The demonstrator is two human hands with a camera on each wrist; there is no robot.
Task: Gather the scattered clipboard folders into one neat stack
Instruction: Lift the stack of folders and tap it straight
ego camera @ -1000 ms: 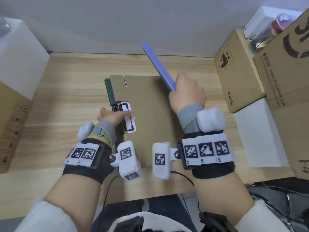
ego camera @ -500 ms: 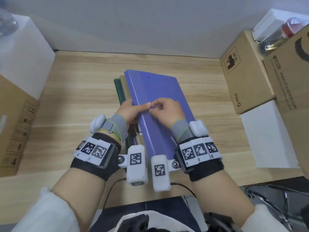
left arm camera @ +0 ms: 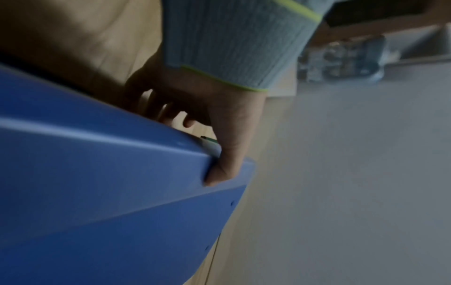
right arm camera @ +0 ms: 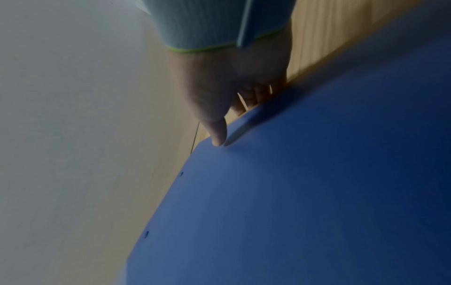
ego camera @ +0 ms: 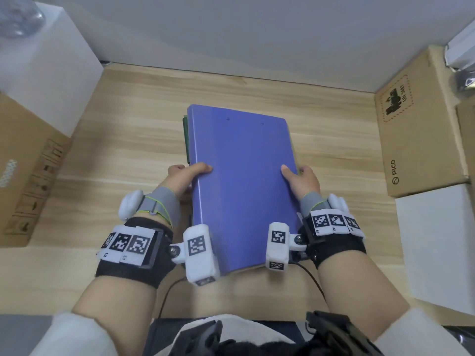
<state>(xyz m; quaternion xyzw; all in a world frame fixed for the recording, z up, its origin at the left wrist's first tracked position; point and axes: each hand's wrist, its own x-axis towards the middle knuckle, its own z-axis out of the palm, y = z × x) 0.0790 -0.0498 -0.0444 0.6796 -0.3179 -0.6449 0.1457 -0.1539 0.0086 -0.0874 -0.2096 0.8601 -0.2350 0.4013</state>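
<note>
A blue clipboard folder (ego camera: pixel 241 181) lies closed on top of the stack in the middle of the wooden table (ego camera: pixel 133 140). A green folder edge (ego camera: pixel 185 140) peeks out on the stack's left side, and a tan edge shows at the right. My left hand (ego camera: pixel 189 173) grips the stack's left edge, thumb on the blue cover (left arm camera: pixel 97 192) and fingers curled under. My right hand (ego camera: pixel 299 177) grips the right edge the same way, thumb on the blue cover (right arm camera: pixel 317 192).
Cardboard boxes (ego camera: pixel 416 124) and a white box (ego camera: pixel 437 247) line the right side. A white box (ego camera: pixel 46 68) and a brown carton (ego camera: pixel 25 170) stand at the left. A wall runs behind the table.
The blue folder, held up on edge a second ago, came down flat onto the stack. Both hands slid from its middle out to the stack's left and right edges.
</note>
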